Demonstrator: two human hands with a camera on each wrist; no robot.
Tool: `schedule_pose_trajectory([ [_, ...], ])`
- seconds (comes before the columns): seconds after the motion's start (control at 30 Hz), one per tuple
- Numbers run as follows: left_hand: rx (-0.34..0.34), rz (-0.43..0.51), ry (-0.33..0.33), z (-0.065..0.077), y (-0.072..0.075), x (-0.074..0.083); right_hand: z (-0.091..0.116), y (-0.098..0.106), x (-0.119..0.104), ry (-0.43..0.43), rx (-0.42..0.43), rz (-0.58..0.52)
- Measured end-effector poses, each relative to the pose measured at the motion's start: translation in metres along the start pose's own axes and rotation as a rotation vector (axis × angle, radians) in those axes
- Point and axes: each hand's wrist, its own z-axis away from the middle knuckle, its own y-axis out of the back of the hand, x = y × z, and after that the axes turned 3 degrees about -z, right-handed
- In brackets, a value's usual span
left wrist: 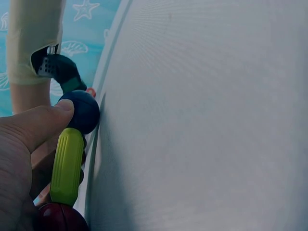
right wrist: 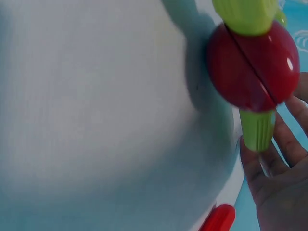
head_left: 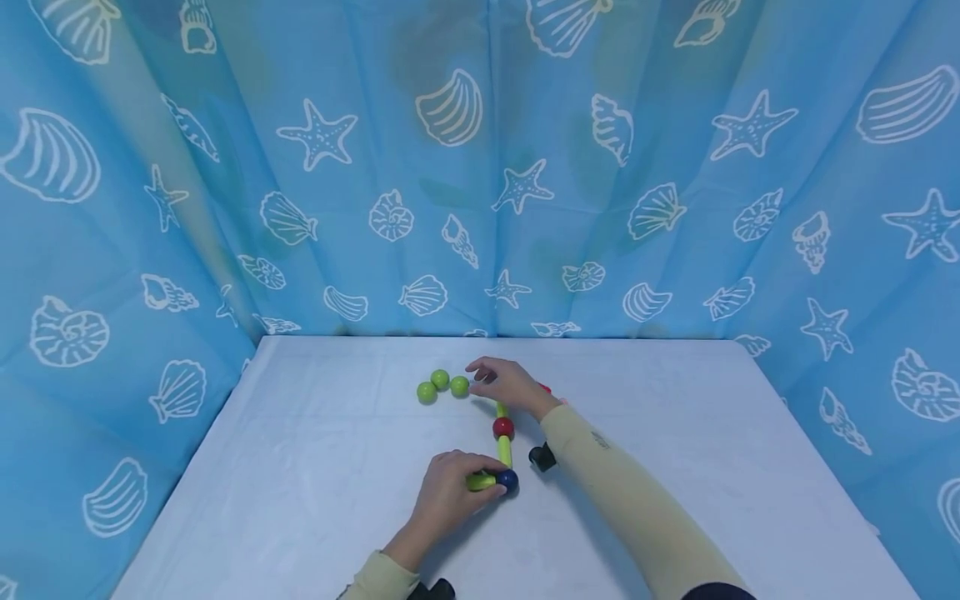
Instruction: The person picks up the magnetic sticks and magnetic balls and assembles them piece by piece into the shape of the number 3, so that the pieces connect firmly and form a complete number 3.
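Note:
My left hand [head_left: 450, 492] grips a chain of rods and balls, its thumb on the dark blue ball [head_left: 507, 481] and a yellow-green rod [head_left: 480, 482] within its fingers. From the blue ball another yellow-green rod [head_left: 505, 452] leads away to a red ball [head_left: 503, 428], which carries a further yellow-green rod [right wrist: 258, 132]. The left wrist view has the thumb on the blue ball [left wrist: 82, 111] too. Above the chain's far end reaches my right hand [head_left: 512, 387], fingers extended, fingertips right beside the nearest green ball [head_left: 460, 386].
Two more green balls, one at the left [head_left: 427, 392] and one behind [head_left: 440, 379], lie by the nearest one. A red rod [right wrist: 219, 219] lies near the right hand, mostly hidden by it in the head view. A blue curtain [head_left: 480, 167] hangs behind the white table [head_left: 337, 433].

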Motion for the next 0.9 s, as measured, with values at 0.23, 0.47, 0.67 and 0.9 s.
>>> schedule_pose_trajectory([
  [0.23, 0.003, -0.011, 0.002, -0.001, -0.001, 0.0, -0.002, -0.005, -0.006, 0.016, -0.02, 0.0],
  [0.47, 0.006, -0.001, 0.006, -0.001, -0.002, 0.001, -0.004, -0.01, -0.007, 0.014, -0.018, 0.001],
  [0.67, 0.013, 0.0, 0.008, 0.0, -0.002, 0.001, -0.006, -0.013, -0.01, -0.001, 0.001, 0.02],
  [0.9, 0.023, -0.01, 0.003, 0.0, -0.002, -0.001, -0.003, -0.011, -0.012, -0.022, 0.007, 0.039],
])
